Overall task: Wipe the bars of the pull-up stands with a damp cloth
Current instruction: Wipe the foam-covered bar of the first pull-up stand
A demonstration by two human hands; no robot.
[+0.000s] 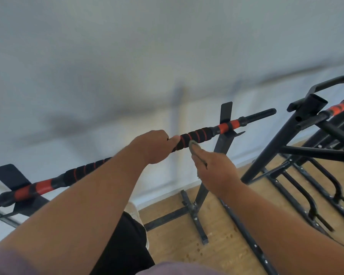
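Wiping in hand: my left hand (154, 147) is clamped round the bar (189, 138), which lies across the uprights of the near stand (222, 143) by the wall, while my right hand (214, 171) pinches the cloth (193, 145) and holds it against the underside of the black foam grip just beside the left. I judge the next move calls for drawing the cloth along the foam toward the orange band and ribbed end, the left hand steadying the bar. No brand, label or writing is legible on either stand.
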